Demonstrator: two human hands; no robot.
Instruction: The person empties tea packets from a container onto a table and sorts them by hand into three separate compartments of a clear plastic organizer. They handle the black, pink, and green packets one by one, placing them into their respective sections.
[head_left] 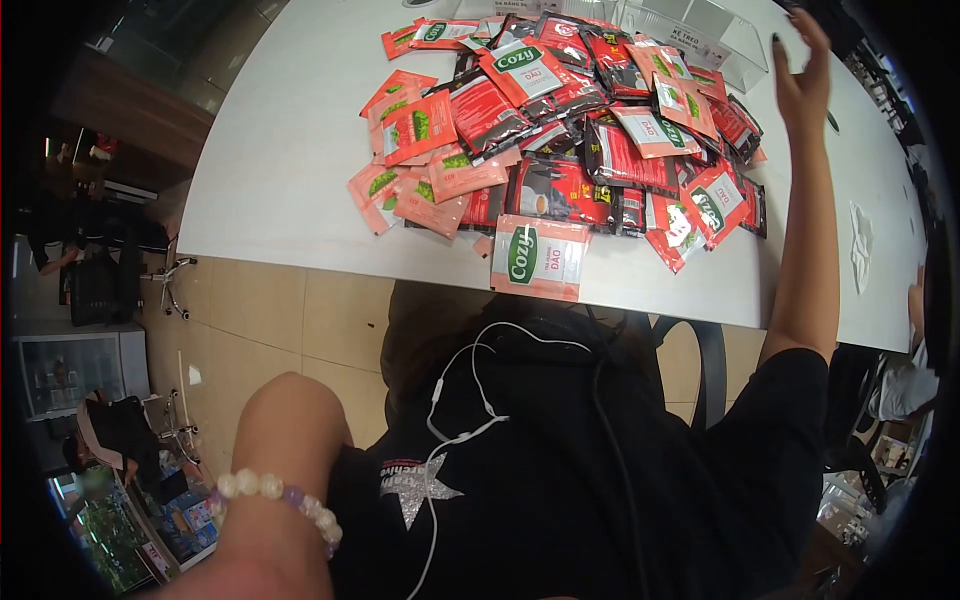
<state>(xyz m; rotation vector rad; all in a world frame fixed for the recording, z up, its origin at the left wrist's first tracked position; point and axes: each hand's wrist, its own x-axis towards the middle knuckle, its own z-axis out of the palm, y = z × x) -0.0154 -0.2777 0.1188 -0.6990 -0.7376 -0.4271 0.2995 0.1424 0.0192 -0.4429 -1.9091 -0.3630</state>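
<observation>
My right hand (805, 85) is raised over the right side of the table, beside a clear plastic box (745, 50). Its thumb and fingers are apart, with nothing visible between them. My left arm is bent back toward the camera, a beaded bracelet (255, 486) around it; only the base of my left hand (245, 578) shows at the bottom edge, its fingers hidden. Red and black sachets (565, 190) lie in a loose pile, mixed with pink Cozy sachets (522, 70). One Cozy sachet (540, 257) lies at the table's near edge.
The white table (270, 150) curves across the top. A crumpled white tissue (861, 245) lies at its right. White earphone cords (437, 440) hang over my black shirt. A dark chair (710, 370) stands under the near edge. People sit at the far left.
</observation>
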